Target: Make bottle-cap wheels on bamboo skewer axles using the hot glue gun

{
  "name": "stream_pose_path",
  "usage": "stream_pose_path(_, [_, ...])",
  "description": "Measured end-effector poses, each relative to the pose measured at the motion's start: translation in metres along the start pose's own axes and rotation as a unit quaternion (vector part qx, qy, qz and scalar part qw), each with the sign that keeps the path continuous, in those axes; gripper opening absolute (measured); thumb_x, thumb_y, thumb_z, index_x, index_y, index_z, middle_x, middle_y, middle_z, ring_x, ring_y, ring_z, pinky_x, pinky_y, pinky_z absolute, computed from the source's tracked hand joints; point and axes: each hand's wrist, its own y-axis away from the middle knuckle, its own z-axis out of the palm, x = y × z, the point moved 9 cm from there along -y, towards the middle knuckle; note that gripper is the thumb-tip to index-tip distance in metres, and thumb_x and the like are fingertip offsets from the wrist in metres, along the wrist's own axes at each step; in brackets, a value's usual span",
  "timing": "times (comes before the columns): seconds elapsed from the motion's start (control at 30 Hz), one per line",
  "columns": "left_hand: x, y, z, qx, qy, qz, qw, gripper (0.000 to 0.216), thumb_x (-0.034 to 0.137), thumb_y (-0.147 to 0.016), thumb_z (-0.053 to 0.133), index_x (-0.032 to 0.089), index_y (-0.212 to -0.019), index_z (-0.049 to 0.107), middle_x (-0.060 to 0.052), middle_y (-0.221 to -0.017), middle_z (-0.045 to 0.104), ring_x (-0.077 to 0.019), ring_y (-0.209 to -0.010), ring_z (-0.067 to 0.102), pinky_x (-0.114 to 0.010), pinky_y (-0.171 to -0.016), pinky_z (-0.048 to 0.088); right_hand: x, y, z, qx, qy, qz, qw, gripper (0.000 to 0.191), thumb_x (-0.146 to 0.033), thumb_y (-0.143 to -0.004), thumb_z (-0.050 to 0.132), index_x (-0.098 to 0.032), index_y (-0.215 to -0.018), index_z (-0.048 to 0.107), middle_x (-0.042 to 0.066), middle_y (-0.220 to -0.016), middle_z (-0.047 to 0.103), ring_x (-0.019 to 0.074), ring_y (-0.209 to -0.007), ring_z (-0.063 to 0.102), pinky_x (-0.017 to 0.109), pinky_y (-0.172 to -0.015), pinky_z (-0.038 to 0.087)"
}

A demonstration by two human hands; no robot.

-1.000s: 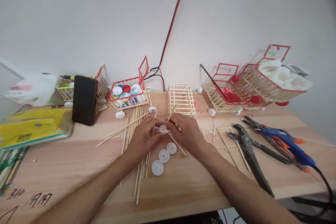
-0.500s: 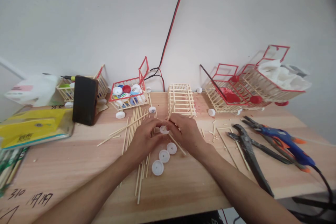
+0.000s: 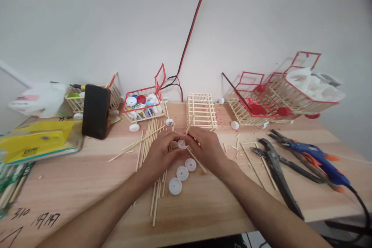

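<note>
Both of my hands meet over the middle of the wooden table. My left hand (image 3: 163,151) is closed, its fingers and thumb at a white bottle cap (image 3: 182,144). My right hand (image 3: 207,148) is closed around a thin wooden stick (image 3: 190,122), whose end sticks up above the fingers. Its fingertips meet the cap's edge, and they hide where stick and cap come together. Just below lie three white caps in a slanting row: an upper cap (image 3: 190,164), a middle cap (image 3: 182,173) and a lower cap (image 3: 175,186). Several loose sticks (image 3: 155,205) lie beneath and beside my left hand.
A bare stick frame (image 3: 201,110) stands behind my hands. Red-rimmed stick carts flank it, including one with caps (image 3: 142,104). At right lie pliers (image 3: 273,166) and a blue glue gun (image 3: 322,159). A phone (image 3: 95,111) and yellow pack (image 3: 37,139) are at left.
The whole view has shifted very slightly. My hands keep the same grip on the cap and stick, and nothing on the table has visibly moved.
</note>
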Motion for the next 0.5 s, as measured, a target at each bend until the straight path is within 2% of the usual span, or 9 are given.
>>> stream_pose_path(0.5, [0.0019, 0.0004, 0.0001, -0.004, -0.009, 0.016, 1.0, 0.022, 0.019, -0.078, 0.066, 0.022, -0.1, 0.062, -0.002, -0.103, 0.065, -0.0193, -0.099, 0.055, -0.035, -0.088, 0.041, -0.001, 0.0006, -0.0004, 0.007, -0.002, -0.011, 1.0, 0.029, -0.03, -0.093, 0.047, -0.018, -0.067, 0.052, -0.001, -0.063, 0.056, 0.0106, -0.06, 0.05, 0.022, -0.058, 0.032])
